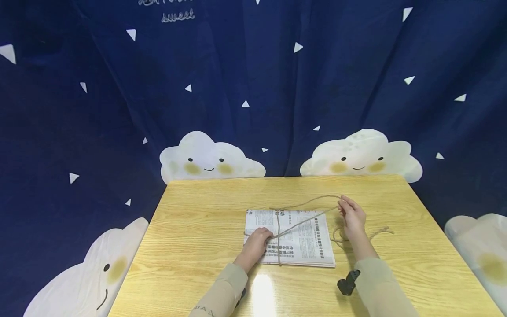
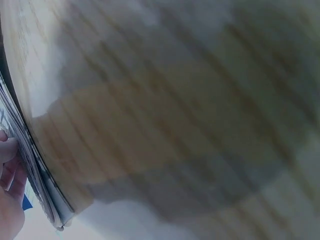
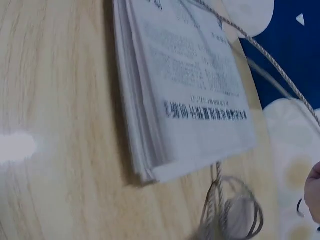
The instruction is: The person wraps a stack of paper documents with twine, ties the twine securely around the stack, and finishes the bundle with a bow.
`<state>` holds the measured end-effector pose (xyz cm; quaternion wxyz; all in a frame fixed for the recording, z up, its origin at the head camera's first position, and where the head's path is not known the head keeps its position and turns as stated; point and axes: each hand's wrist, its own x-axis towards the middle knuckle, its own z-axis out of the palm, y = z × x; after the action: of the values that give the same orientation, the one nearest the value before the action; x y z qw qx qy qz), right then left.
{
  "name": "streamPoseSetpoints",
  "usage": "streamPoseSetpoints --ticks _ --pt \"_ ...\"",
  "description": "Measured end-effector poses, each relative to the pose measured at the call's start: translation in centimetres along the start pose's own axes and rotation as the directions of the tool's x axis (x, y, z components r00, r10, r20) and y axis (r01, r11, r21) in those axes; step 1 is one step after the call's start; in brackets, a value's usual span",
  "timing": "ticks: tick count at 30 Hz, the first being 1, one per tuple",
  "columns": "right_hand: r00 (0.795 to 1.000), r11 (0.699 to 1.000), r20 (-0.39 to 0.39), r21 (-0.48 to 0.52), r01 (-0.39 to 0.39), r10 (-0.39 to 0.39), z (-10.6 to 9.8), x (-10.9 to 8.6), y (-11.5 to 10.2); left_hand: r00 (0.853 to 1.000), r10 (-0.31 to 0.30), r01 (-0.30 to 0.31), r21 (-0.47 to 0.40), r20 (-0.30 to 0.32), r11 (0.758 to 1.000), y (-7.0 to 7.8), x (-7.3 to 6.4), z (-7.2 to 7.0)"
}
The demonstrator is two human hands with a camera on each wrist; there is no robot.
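A folded stack of newspapers [image 1: 309, 240] lies flat on the wooden table, with thin twine [image 1: 279, 229] running over it from its far side to its near side. My left hand [image 1: 255, 246] rests on the stack's left part, fingers curled at the twine beside the crossing; its fingertips are partly hidden. Up and to the right of the stack, my right hand [image 1: 354, 218] pinches the twine between thumb and fingers. Two lengths lead from it: one to the stack's far edge, the other slanting down to my left hand. The right wrist view shows the newspapers' layered folded edges [image 3: 145, 100].
Loose loops of twine [image 3: 255, 215] lie on the table [image 1: 190, 220] right of the stack, a frayed end [image 1: 384, 230] reaching further right. A dark device [image 1: 348, 283] is at my right wrist. A blue curtain [image 1: 245, 66] with clouds hangs behind the table.
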<state>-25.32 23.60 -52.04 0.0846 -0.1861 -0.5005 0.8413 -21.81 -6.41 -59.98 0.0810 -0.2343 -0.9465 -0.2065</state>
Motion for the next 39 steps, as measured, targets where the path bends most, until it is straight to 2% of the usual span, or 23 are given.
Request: streamPoseSetpoints --ticks 2,4,6,9,13,16,20,22,23,25,27,29,33,35,36,39 --pt "1.000 0.999 -0.026 0.037 0.007 -0.006 -0.8 0.0 -0.2 1.000 0.008 -0.008 0.000 -0.004 1.000 0.0 0.0 0.0" --pt "0.998 1.000 -0.061 0.030 0.006 -0.004 -1.7 0.0 -0.3 1.000 0.011 -0.011 0.001 -0.003 1.000 0.0 0.0 -0.1" --pt "0.996 1.000 -0.089 -0.024 -0.016 0.014 -2.8 0.2 -0.4 1.000 0.009 -0.009 0.000 0.000 1.000 -0.1 0.0 -0.1" --pt "0.993 0.982 -0.113 -0.186 -0.039 0.018 -4.4 0.6 0.0 1.000 0.002 -0.002 0.001 -0.001 1.000 0.0 0.0 0.0" --pt "0.987 0.921 -0.158 -0.387 -0.052 -0.010 -6.4 0.9 1.0 1.000 0.009 -0.009 -0.004 -0.013 1.000 0.0 0.0 0.0" --pt "0.982 0.887 -0.185 -0.460 -0.054 -0.036 -7.4 1.2 1.8 1.000 0.007 -0.007 0.005 -0.030 1.000 0.0 0.0 0.0" --pt "0.983 0.791 -0.163 -0.611 -0.029 -0.090 -8.2 1.3 2.4 0.997 -0.036 0.038 0.015 -0.065 0.999 -0.1 -0.2 -0.2" --pt "0.983 0.726 -0.143 -0.688 -0.014 -0.116 -8.4 1.4 2.6 0.995 -0.061 0.061 0.004 -0.079 0.998 -0.2 -0.3 -0.3" --pt "0.983 0.703 -0.135 -0.712 -0.009 -0.124 -8.5 1.4 2.6 0.994 -0.075 0.074 -0.012 -0.083 0.997 -0.2 -0.4 -0.4" --pt "0.983 0.675 -0.129 -0.738 -0.005 -0.133 -8.6 1.6 2.7 0.991 -0.089 0.085 -0.045 -0.097 0.995 -0.3 -0.4 -0.4" --pt "0.982 0.659 -0.124 -0.752 0.001 -0.143 -8.7 1.9 2.8 0.989 -0.102 0.095 -0.074 -0.107 0.993 -0.4 -0.4 -0.3" --pt "0.980 0.659 -0.122 -0.753 0.010 -0.155 -8.6 2.2 2.8 0.987 -0.116 0.105 -0.101 -0.114 0.989 -0.4 -0.5 -0.4" --pt "0.977 0.654 -0.093 -0.754 0.056 -0.192 -8.3 2.7 2.8 0.986 -0.119 0.108 -0.099 -0.120 0.989 -0.6 -0.5 -0.3" --pt "0.975 0.615 -0.062 -0.784 0.084 -0.212 -8.2 2.7 2.7 0.986 -0.114 0.104 -0.090 -0.121 0.991 -0.6 -0.5 -0.2" --pt "0.973 0.575 -0.042 -0.812 0.099 -0.227 -8.2 2.6 2.7 0.986 -0.108 0.098 -0.084 -0.125 0.992 -0.6 -0.5 -0.2" --pt "0.966 0.424 0.041 -0.893 0.150 -0.254 -8.2 2.2 2.6 0.985 -0.106 0.097 -0.069 -0.137 0.993 -0.5 -0.5 -0.2"
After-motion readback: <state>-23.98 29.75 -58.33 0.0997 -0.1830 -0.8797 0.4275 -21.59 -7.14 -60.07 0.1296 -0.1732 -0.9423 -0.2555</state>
